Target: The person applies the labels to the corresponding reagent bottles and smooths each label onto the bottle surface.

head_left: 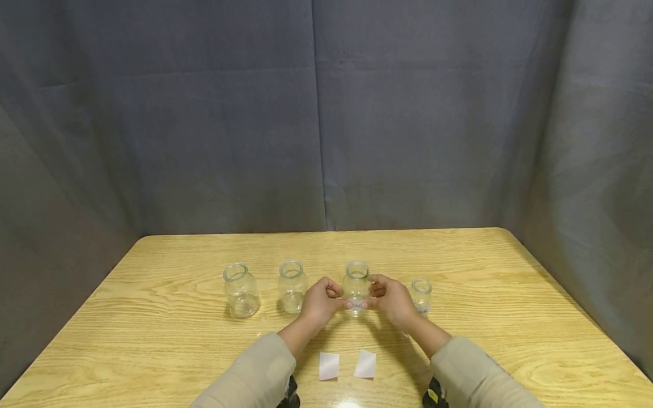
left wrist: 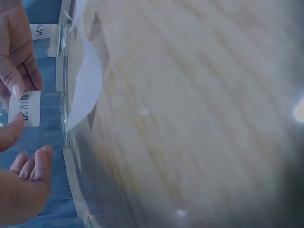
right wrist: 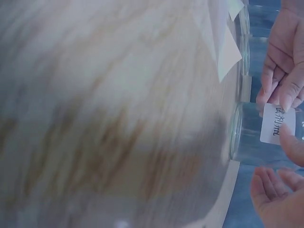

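Both hands are at a clear glass jar [head_left: 357,272] standing upright on the table. A white label [right wrist: 277,124] with handwritten characters is on its front. My left hand [head_left: 321,303] holds the jar from the left, its thumb on the label and its fingers bent beside the glass. From the right, my right hand [head_left: 391,300] holds the same jar, its thumb on the label's other side and its fingers by the jar's upper wall. The thumbs cover the label's edges. Where the fingertips end behind the glass is hard to see.
To the left stand two unlabelled glass jars [head_left: 242,292] [head_left: 292,288]. A smaller labelled jar [head_left: 421,292] is just beyond the right hand. Two white paper pieces [head_left: 329,366] [head_left: 365,364] lie near the front of the wooden table [head_left: 153,334]. Grey curtains [head_left: 229,141] surround it.
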Tool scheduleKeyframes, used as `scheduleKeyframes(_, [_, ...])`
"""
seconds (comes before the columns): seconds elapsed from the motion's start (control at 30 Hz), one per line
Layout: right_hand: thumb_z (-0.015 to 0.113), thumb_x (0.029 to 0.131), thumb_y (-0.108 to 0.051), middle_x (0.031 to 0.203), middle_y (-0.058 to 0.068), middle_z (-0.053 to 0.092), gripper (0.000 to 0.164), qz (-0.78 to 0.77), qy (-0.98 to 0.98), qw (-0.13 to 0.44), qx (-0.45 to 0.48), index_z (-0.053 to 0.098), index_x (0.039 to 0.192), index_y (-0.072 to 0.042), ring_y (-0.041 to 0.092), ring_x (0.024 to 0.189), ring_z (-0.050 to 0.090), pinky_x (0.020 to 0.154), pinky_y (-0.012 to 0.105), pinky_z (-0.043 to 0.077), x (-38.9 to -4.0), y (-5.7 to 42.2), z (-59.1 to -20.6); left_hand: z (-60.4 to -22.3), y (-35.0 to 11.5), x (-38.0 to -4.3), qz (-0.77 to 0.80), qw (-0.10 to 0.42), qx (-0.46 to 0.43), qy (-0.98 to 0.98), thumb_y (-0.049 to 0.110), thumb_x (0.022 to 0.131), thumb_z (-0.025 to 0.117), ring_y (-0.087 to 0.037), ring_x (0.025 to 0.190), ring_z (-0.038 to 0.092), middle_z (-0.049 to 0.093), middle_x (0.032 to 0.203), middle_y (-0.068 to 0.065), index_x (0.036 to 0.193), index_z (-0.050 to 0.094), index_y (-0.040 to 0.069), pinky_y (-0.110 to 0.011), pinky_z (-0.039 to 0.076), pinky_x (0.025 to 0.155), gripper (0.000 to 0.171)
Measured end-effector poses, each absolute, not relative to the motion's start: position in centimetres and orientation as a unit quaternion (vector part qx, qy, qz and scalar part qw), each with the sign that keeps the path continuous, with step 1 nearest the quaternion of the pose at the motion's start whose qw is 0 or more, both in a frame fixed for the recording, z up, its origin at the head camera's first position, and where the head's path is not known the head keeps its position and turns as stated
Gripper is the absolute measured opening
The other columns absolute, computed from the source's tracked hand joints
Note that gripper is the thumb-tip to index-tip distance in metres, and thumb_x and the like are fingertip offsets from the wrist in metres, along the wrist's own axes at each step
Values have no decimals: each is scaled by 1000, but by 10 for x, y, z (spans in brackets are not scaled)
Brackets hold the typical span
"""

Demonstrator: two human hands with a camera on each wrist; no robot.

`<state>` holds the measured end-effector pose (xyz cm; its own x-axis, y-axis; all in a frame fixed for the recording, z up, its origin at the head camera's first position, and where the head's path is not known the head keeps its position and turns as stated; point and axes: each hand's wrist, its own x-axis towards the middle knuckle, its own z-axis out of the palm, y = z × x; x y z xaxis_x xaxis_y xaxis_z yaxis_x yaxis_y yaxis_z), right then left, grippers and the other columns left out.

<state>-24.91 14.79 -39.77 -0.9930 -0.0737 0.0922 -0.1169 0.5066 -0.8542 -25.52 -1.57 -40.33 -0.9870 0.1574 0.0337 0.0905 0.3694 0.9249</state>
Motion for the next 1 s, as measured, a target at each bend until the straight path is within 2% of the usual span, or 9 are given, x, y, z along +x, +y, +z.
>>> scheduleKeyframes(0.17, [70,66,-6,107,22,55,49,515,-855,10,68,50,110,1,36,101,50,77,39,45,-250,149,-398,-402,-17,-258,511,25,109,852,10,66,73,-21,77,55,58,86,-9,109,53,-1,-29,48,65,49])
scheduleKeyframes(0.53, [72,63,-9,105,22,56,45,507,-858,8,82,51,102,2,34,98,53,74,37,47,-254,150,-400,-398,-17,-261,459,-5,143,877,6,61,75,-17,72,57,61,80,-8,98,58,-4,-23,47,61,41])
scheduleKeyframes(1.0, [72,60,-1,98,19,60,37,472,-877,26,87,55,93,-1,31,92,56,70,33,49,-259,152,-403,-402,-16,-265,458,-27,156,875,4,57,75,-12,67,53,58,72,-4,86,60,-3,-20,46,59,33])
